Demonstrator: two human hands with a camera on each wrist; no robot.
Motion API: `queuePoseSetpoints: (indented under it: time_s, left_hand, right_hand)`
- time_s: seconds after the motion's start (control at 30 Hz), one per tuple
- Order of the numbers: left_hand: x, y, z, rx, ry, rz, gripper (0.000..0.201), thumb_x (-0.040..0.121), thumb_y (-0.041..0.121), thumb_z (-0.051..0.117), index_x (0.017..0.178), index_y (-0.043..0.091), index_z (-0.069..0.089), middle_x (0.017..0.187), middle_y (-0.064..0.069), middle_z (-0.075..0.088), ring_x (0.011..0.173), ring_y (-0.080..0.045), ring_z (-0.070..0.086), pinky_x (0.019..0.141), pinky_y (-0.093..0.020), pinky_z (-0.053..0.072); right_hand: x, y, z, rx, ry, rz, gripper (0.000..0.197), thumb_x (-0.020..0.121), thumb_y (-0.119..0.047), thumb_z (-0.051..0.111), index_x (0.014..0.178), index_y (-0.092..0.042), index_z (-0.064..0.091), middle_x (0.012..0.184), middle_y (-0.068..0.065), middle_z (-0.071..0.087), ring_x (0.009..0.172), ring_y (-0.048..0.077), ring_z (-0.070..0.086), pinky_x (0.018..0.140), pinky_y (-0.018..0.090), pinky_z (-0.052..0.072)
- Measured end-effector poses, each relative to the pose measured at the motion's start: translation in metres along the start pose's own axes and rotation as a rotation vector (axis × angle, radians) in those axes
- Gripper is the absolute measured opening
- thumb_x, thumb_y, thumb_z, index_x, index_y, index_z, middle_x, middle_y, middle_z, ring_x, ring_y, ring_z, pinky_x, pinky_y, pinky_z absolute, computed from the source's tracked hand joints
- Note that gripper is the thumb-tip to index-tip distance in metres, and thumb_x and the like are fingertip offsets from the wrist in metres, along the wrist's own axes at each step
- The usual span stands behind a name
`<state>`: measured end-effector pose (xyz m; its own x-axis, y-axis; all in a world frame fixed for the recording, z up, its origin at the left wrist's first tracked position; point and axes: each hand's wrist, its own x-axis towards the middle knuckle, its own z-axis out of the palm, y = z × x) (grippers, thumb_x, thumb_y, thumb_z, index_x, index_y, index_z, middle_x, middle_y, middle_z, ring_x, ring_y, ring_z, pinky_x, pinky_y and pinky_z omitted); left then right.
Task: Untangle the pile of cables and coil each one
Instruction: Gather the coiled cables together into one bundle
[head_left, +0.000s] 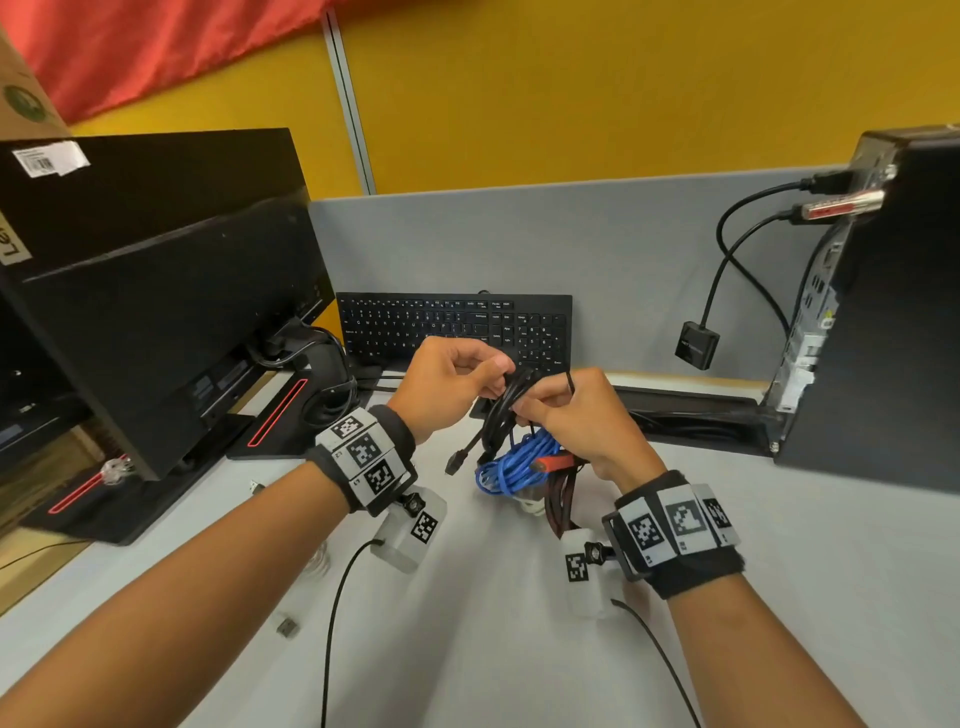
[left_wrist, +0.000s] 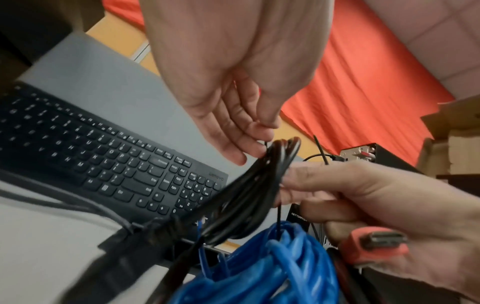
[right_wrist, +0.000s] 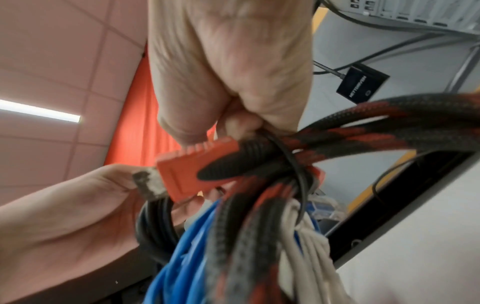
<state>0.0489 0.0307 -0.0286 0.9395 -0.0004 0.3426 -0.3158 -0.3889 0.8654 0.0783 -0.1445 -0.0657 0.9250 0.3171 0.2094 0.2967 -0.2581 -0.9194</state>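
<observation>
Both forearms reach over the grey surface (head_left: 467, 649). Left hand (head_left: 447, 382) pinches the black cable (head_left: 501, 415) bundle's top; right hand (head_left: 582, 421) grips the lifted pile: blue cable (head_left: 511, 470), red-black braided cable (right_wrist: 389, 131), white cable (right_wrist: 306, 246). Separation seems underway; next, draw the black loops free without snagging. Keyboard (head_left: 452, 322) lies behind, computer tower (head_left: 883, 291) at right.

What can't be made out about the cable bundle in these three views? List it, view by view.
- Head view: where the black cable ends; the right hand and left hand cover the loops.
- Left wrist view: the lower blue cable is cut off by the bottom edge; the black loops are motion-blurred.
- Right wrist view: whether the white cable is knotted into the red-and-black braided cable; blur and overlap hide it.
</observation>
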Motion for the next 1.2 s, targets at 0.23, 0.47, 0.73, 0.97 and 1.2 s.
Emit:
queuePoseSetpoints:
  time_s: [0.23, 0.47, 0.73, 0.97, 1.2]
  left_hand:
    - [0.007, 0.019, -0.011, 0.187, -0.017, 0.148, 0.017, 0.099, 0.005, 0.058, 0.101, -0.005, 0.073, 0.083, -0.022, 0.072, 0.075, -0.021, 0.070, 0.082, -0.030, 0.060]
    - [0.003, 0.026, -0.022, 0.277, -0.130, 0.182, 0.016, 0.096, 0.007, 0.063, 0.103, 0.000, 0.075, 0.086, -0.015, 0.076, 0.085, -0.024, 0.074, 0.085, -0.029, 0.059]
    - [0.006, 0.002, -0.072, 0.400, -0.202, -0.127, 0.015, 0.095, 0.017, 0.067, 0.105, 0.010, 0.075, 0.093, -0.006, 0.078, 0.087, -0.016, 0.074, 0.087, -0.036, 0.060]
    - [-0.012, -0.065, -0.112, 1.227, -0.538, -0.554, 0.035, 0.086, 0.021, 0.072, 0.120, 0.026, 0.070, 0.114, 0.000, 0.067, 0.103, -0.019, 0.063, 0.094, -0.032, 0.054]
    - [-0.024, -0.086, -0.097, 1.276, -0.463, -0.508, 0.022, 0.082, 0.022, 0.078, 0.104, 0.017, 0.076, 0.108, -0.004, 0.069, 0.094, -0.025, 0.067, 0.086, -0.037, 0.059]
  right_hand:
    - [0.001, -0.005, -0.010, 0.048, 0.111, -0.139, 0.015, 0.096, -0.024, 0.067, 0.106, -0.034, 0.072, 0.053, -0.011, 0.038, 0.053, 0.011, 0.038, 0.057, 0.031, 0.048]
    - [-0.002, -0.013, 0.001, 0.064, 0.051, -0.151, 0.008, 0.093, -0.026, 0.074, 0.090, -0.025, 0.082, 0.051, -0.010, 0.038, 0.054, 0.006, 0.037, 0.058, 0.024, 0.042]
    - [-0.002, -0.014, 0.018, -0.021, 0.042, -0.151, 0.006, 0.090, -0.021, 0.077, 0.086, -0.019, 0.081, 0.044, -0.013, 0.034, 0.047, 0.003, 0.035, 0.063, 0.018, 0.044]
    - [-0.001, -0.014, 0.022, -0.039, -0.002, -0.159, 0.007, 0.090, -0.022, 0.077, 0.084, -0.024, 0.081, 0.042, -0.015, 0.043, 0.045, 0.002, 0.043, 0.074, 0.025, 0.052]
    - [0.002, -0.010, 0.022, -0.032, 0.000, -0.131, 0.012, 0.088, -0.023, 0.079, 0.077, -0.028, 0.079, 0.040, -0.014, 0.038, 0.043, 0.002, 0.041, 0.080, 0.025, 0.054]
